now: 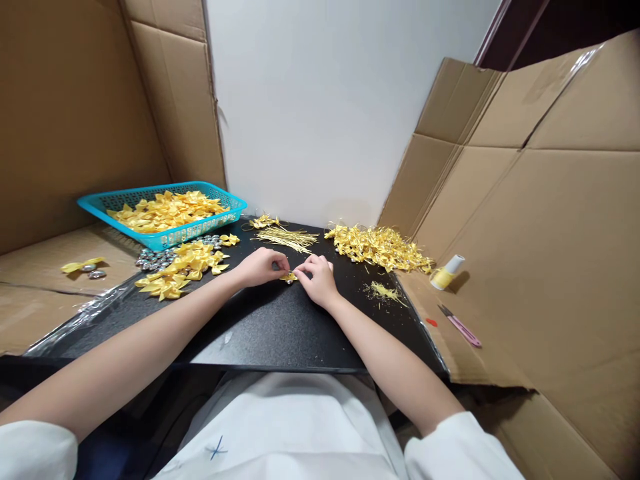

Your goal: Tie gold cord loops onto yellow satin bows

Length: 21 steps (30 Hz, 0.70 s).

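Top [290, 427]: white, nearest cam.
L hand [263, 267]: pinching yellow bow [288, 277], prob. to steady it.
R hand [319, 280]: same, opp. side.
Yellow ties [287, 238]: just ahead, prob. easy reach.

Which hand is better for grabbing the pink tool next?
Probably the right hand: the pink tool lies on its side of the table. The left hand is farther and would have to cross over. Both hands' fingers are at a yellow bow now.
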Each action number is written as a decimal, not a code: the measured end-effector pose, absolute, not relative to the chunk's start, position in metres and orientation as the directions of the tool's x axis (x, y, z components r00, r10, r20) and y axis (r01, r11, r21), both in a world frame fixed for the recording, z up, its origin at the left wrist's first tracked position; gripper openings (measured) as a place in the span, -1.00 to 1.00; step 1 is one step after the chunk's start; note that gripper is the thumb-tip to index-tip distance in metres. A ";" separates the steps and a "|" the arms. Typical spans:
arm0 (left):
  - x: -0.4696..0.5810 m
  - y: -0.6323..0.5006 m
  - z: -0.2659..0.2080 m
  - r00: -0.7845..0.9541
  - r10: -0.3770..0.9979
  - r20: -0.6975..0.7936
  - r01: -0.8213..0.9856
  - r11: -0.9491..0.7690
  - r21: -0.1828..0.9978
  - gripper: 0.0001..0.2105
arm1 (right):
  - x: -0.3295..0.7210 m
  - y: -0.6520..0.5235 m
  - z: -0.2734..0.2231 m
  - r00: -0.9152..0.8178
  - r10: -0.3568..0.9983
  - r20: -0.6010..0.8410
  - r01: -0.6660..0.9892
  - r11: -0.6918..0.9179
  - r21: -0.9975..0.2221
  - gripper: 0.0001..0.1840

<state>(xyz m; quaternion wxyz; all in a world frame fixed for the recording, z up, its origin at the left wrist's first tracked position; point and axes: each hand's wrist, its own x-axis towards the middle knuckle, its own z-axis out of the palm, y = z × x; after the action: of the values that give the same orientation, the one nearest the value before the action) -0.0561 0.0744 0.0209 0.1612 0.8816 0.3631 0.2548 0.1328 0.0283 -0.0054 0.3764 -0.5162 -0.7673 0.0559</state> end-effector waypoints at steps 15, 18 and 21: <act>-0.052 0.071 0.017 0.580 0.771 0.263 0.539 -0.606 0.585 -0.89 | 0.129 0.022 0.000 -0.205 0.817 0.539 0.743 0.489 -0.457 -0.87; -0.053 0.074 0.012 0.597 0.771 0.222 0.537 -0.590 0.603 -0.83 | 0.129 0.021 0.002 -0.200 0.819 0.537 0.746 0.482 -0.458 -0.87; -0.055 0.079 0.006 0.615 0.772 0.160 0.537 -0.558 0.633 -0.80 | 0.130 0.023 0.002 -0.178 0.824 0.538 0.754 0.466 -0.464 -0.87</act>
<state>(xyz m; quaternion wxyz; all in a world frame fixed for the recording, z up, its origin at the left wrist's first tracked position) -0.0545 0.0787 0.0061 0.2735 0.8560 0.3822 0.2155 0.1303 0.0232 0.0019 0.3817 -0.5149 -0.7662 0.0460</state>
